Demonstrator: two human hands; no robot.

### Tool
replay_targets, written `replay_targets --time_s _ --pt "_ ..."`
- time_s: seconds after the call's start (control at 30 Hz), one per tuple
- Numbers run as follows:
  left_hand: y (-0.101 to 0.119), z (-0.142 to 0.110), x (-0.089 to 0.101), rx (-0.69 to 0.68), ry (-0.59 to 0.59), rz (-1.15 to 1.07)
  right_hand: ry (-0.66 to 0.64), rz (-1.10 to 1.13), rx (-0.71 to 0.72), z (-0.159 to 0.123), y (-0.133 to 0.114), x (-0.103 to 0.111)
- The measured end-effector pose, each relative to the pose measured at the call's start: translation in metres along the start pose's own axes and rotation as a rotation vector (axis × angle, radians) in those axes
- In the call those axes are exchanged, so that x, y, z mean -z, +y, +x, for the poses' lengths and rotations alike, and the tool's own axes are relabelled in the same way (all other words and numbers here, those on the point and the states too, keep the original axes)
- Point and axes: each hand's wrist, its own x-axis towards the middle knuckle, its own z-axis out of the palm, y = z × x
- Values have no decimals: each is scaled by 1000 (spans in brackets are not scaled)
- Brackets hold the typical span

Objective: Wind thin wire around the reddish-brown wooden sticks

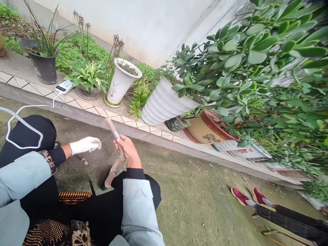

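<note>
My right hand, bare, is closed around a wooden stick that slants up past my fingers. Just above my thumb, silvery wire is wound about the stick in a tight band. A thin strand of it stretches leftward to my left hand, which wears a white glove. The gloved fingers are curled together at the strand's end. Below my right hand the lower part of the stick is partly hidden, near my shoe.
Potted plants, including a white ribbed pot and a black pot, line a tiled ledge. A white device with a cable sits there. A short stick piece lies on the ground. Another person's red shoes show at right.
</note>
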Motion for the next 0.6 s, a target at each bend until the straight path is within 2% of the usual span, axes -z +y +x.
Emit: replay_targets --time_s 0.07,0.17,0.27,0.33,0.43,0.5,0.6 --pt "-1 -2 -4 -3 -115 -18 139 -42 12 7 8 1" --pt "6 -6 -6 -4 -196 10 305 -393 -51 15 17 6" --pt "18 -10 -4 -12 -207 73 284 -905 -153 17 20 7" --pt "24 -13 -3 -11 -214 121 139 -1137 -231 15 20 2" --pt "28 -16 -1 -44 -189 219 -144 -1236 -347 12 24 -12" --pt "27 -16 0 -88 -144 311 -395 -1157 -445 10 28 -22" --pt "24 -12 3 -109 -43 421 -799 -851 -556 6 27 -30"
